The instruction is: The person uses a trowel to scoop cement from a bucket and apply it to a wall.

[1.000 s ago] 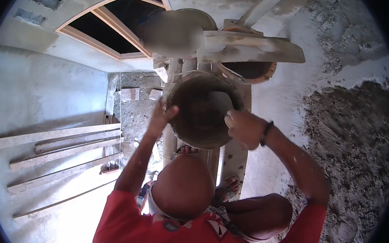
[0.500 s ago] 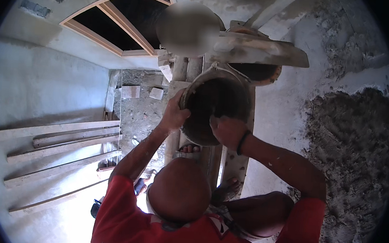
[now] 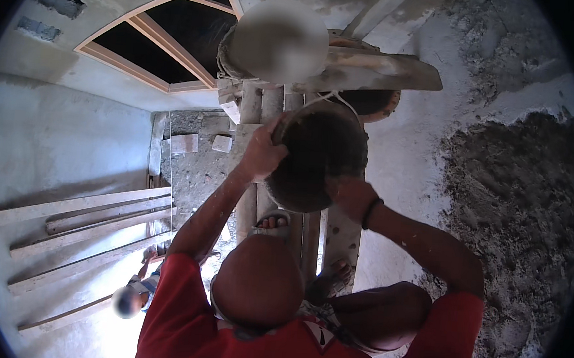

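Note:
A dark round bucket [image 3: 318,118] with a thin handle stands tilted on the wooden planks, its mouth facing me. My left hand [image 3: 262,152] is closed over the bucket's left rim, thumb on the inner side. My right hand [image 3: 352,195] is at the lower right of the mouth, fingers curled and partly lost in blur and shadow. What it holds, if anything, does not show. The bucket's contents are too dark to make out. Just beyond, a long mortar-smeared board [image 3: 387,73] lies over an orange-rimmed basin [image 3: 380,106].
Planks [image 3: 245,212] form a narrow platform under my feet. Rough fresh mortar [image 3: 504,214] covers part of the right wall. Several boards [image 3: 86,198] run along the left wall. Another person [image 3: 150,286] is at lower left. A wooden window frame [image 3: 170,44] is at upper left.
My right hand has moved a little right and down along the bucket's mouth. My left hand keeps its hold on the rim. Another person has come into view at lower left.

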Demonstrator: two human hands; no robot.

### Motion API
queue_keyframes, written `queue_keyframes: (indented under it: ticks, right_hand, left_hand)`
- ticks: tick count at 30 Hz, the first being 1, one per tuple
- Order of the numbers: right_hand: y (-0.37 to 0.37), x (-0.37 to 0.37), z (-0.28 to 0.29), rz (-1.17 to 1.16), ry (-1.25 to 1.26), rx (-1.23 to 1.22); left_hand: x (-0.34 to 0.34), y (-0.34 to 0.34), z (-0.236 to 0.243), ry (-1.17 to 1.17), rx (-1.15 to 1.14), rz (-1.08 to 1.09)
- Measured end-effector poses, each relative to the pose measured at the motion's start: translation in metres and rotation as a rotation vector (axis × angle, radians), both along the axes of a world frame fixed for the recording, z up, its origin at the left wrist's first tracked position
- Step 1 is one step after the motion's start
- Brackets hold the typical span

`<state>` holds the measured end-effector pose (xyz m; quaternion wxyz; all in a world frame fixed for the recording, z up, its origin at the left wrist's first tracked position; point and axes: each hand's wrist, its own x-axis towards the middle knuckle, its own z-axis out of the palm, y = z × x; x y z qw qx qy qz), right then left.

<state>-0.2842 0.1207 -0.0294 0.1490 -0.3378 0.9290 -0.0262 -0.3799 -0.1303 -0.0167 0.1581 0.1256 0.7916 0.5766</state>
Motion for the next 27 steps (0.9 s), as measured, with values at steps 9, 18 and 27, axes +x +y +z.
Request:
queue_keyframes:
  ticks: [9,18,27]
  right_hand:
    - [-0.002,-0.024,0.036,-0.133,-0.044,0.020]
    - [0.001,0.003,0.056,-0.087,-0.112,0.115]
    - [-0.006,-0.009,0.021,-0.131,-0.203,0.099]
  left_hand:
    - [0.004,0.012,0.009,0.117,0.110,0.039]
    - [0.003,0.014,0.005,0.075,0.143,-0.033]
    - [0.007,0.033,0.005,0.131,0.125,-0.065]
